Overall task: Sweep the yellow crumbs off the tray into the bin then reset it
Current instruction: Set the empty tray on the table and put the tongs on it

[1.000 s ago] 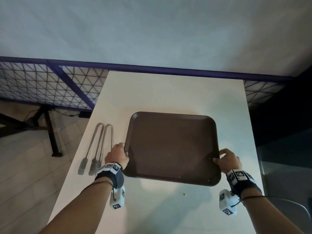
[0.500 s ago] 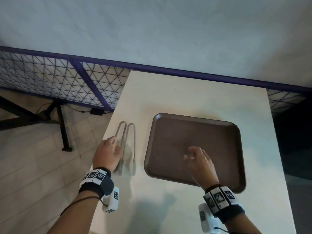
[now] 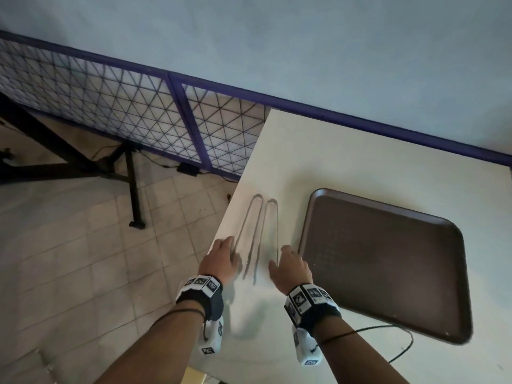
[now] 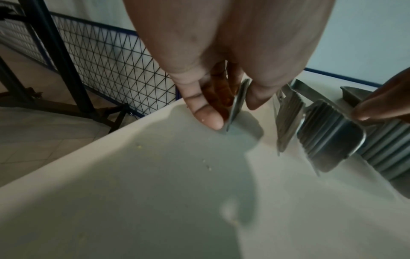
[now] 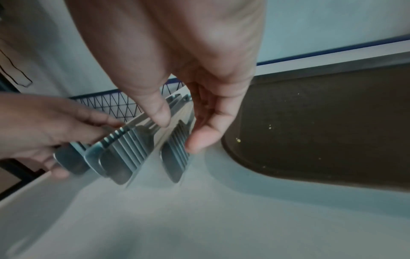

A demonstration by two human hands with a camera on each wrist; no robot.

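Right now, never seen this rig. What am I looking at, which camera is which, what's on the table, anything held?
No machine: a person works with bare hands, wearing a head camera and one camera on each wrist. The head view looks down on a white table. On it lie a brown tray and two metal tongs, the left tongs and the right tongs, side by side. The wrist views look along the fingers. The left hand pinches an arm of the left tongs. The right hand closes thumb and fingers around the right tongs. A few yellow crumbs sit on the tray. No bin shows.
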